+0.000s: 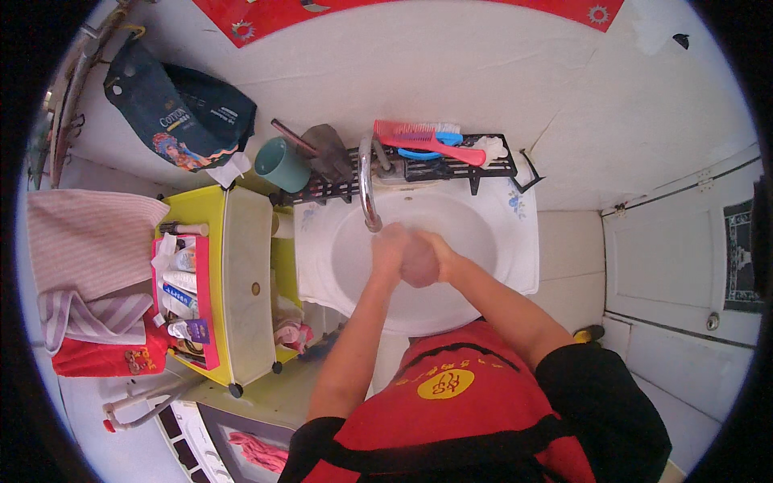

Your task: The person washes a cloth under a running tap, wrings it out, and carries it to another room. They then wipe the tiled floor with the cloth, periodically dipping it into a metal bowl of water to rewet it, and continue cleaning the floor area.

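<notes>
A rounded, smooth, mauve-brown object (420, 263), possibly a root vegetable, is between my hands above the white washbasin (416, 311). My right hand (439, 249) holds its far right side. Against its left side lies my left hand (389, 241), blurred, its fingers just below the spout of the chrome tap (367, 181); their grip cannot be made out. Whether water runs is unclear. Behind the tap, a black rack (495, 158) bears a pink comb (447, 148), a blue-backed brush (416, 155) and a crumpled white item. A green cup (282, 164) stands at the rack's left.
Left of the basin stands a yellow-and-white drawer unit (246, 284) with a pink box (211, 302) of tubes on top. Towels (90, 241) hang beyond it. A dark bag (181, 115) hangs on the wall. At the right is a white door (664, 259).
</notes>
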A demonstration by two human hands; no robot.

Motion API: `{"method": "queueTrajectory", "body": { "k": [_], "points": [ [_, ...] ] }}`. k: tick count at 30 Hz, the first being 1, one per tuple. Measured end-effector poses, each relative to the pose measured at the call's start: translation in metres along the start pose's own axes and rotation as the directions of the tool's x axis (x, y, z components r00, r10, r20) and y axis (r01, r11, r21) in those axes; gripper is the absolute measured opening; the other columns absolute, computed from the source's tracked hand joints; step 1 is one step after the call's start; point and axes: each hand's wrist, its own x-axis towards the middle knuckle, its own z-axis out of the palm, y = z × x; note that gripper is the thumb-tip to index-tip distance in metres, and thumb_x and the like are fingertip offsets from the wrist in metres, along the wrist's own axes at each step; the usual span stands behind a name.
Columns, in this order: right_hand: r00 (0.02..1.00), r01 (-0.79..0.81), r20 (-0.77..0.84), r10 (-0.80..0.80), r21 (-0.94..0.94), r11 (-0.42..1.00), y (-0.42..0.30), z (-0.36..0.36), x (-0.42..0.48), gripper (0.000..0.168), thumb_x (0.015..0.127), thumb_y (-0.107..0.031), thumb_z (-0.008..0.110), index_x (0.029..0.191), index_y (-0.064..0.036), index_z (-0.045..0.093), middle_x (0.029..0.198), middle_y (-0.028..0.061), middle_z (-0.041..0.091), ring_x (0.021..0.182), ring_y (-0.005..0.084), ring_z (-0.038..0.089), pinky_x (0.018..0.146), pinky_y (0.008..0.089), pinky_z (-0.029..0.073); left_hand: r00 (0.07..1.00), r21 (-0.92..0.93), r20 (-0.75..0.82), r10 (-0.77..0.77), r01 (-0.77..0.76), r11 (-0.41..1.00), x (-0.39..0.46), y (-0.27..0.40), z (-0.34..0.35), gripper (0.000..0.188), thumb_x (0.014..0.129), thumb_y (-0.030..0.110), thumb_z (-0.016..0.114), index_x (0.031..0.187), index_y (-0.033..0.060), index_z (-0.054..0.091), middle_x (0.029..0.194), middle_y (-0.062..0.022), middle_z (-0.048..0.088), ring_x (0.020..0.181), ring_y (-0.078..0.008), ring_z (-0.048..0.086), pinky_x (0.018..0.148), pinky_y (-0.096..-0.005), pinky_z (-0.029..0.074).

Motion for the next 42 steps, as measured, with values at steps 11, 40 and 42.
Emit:
{"method": "queueTrajectory", "body": {
  "k": [11,40,42],
  "points": [
    [0.268,0.073,0.354,-0.896,-0.935,-0.347,-0.026,0.023,-0.057,0.062,0.079,-0.021,0.064,0.135,-0.009,0.04,0.104,0.0193,0.058,0.091,0.0345,0.06,0.076,0.0416,0.049,0.933,-0.714,0.025,-0.36,0.268,0.647,0.0,-0.104,-0.039,0.012,0.078,0.014,0.06,0.085,0.0044,0.059,0.082,-0.0098,0.063,0.073,-0.0259,0.063,0.07,-0.0406,0.053],
    [0.871,0.31,-0.212,-0.444,-0.464,0.83,0.028,0.05,-0.011,0.058,0.08,-0.048,0.062,0.112,0.0,0.055,0.106,0.0109,0.059,0.09,0.0202,0.058,0.083,0.0347,0.047,0.964,-0.38,-0.244,0.108,-0.197,0.904,-0.019,-0.028,-0.039,0.011,0.072,0.008,0.059,0.067,0.0112,0.051,0.066,0.0011,0.046,0.063,-0.0115,0.044,0.058,-0.0277,0.037],
    [0.779,0.321,-0.301,-0.55,-0.562,0.762,0.018,0.041,0.004,0.047,0.082,-0.042,0.059,0.104,-0.001,0.058,0.097,0.0094,0.06,0.085,0.0194,0.059,0.079,0.033,0.047,0.985,-0.536,-0.163,0.051,-0.132,0.834,-0.035,0.028,-0.021,0.013,0.07,0.006,0.057,0.063,0.0114,0.047,0.065,0.0028,0.042,0.061,-0.0098,0.041,0.057,-0.0259,0.035]
  ]
}}
